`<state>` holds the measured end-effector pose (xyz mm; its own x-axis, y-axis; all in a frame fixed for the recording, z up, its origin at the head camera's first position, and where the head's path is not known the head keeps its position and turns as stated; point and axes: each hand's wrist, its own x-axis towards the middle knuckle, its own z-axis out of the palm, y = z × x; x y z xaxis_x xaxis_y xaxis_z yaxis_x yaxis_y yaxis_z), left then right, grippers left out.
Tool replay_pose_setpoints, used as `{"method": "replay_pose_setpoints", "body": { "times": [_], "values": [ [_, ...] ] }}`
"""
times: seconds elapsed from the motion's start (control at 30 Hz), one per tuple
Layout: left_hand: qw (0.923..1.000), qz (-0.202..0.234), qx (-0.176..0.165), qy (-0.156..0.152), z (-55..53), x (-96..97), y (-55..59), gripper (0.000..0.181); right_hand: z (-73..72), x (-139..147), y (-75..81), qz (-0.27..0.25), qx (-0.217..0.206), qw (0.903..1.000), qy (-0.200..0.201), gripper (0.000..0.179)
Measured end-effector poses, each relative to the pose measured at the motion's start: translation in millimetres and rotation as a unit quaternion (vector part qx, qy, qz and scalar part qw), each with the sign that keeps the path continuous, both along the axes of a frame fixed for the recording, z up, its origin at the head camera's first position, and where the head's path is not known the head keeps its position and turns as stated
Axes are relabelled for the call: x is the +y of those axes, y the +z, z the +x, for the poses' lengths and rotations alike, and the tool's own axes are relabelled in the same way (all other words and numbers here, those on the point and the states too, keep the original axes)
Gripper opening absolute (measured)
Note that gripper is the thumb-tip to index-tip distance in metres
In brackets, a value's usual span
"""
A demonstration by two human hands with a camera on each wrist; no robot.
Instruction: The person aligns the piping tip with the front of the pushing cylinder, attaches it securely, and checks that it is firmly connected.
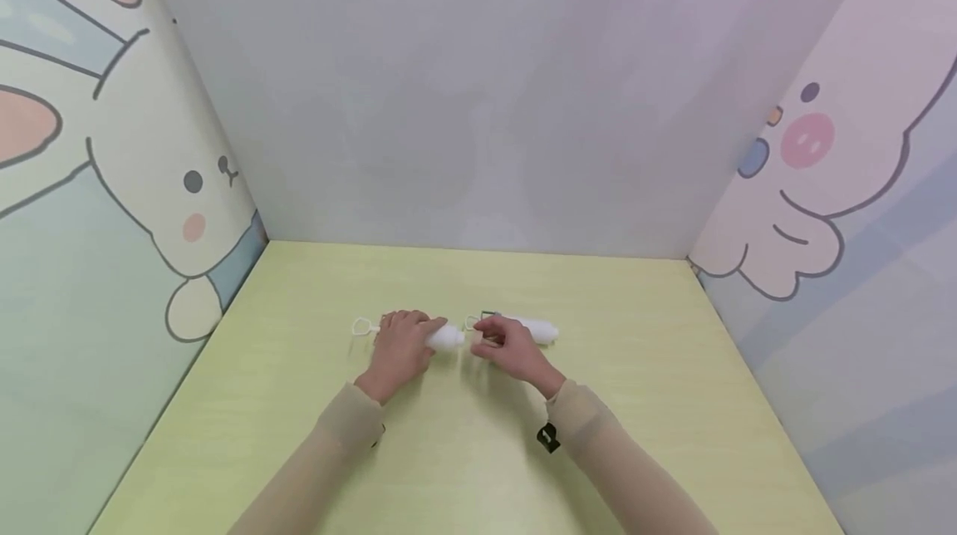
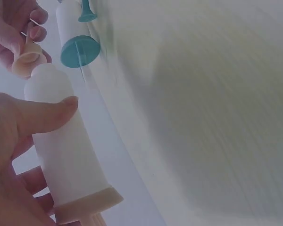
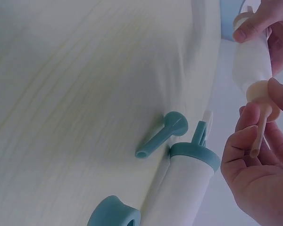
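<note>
My left hand grips a white syringe-like tube around its barrel, the thumb lying along the side. A beige collar closes its rear end, and a ring handle sticks out to the left. Between thumb and fingers, my right hand pinches a beige funnel-shaped nozzle. Its flared end faces the tube's rounded tip, very close; whether they touch I cannot tell. Beside the right hand lies a second white tube with a teal collar.
A teal nozzle lies on the table next to the second tube, and another teal piece is nearby, partly cut off. The pale yellow tabletop meets a grey back wall and side panels with cartoon animals.
</note>
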<state>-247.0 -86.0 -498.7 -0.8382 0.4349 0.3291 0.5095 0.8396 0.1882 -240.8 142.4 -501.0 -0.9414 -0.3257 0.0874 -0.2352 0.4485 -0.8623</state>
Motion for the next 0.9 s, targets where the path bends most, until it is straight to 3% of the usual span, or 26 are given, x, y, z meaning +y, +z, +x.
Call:
{"method": "replay_pose_setpoints", "body": {
  "times": [0.37, 0.67, 0.9],
  "values": [
    [0.9998, 0.002, 0.017, -0.012, 6.9, 6.9, 8.8, 0.052, 1.1, -1.3, 5.9, -0.006, -0.016, 0.9998, -0.007, 0.03],
    [0.9997, -0.006, 0.023, -0.009, 8.0, 10.4, 10.1, 0.052, -2.9, -0.8, 3.1, -0.05, -0.022, 0.9985, -0.002, 0.032],
    [0.9997, -0.009, 0.021, -0.009, 7.9, 11.9, 10.1, 0.054, -5.0, -1.8, 0.5, -0.047, -0.016, 0.9988, 0.002, 0.032]
  ]
}}
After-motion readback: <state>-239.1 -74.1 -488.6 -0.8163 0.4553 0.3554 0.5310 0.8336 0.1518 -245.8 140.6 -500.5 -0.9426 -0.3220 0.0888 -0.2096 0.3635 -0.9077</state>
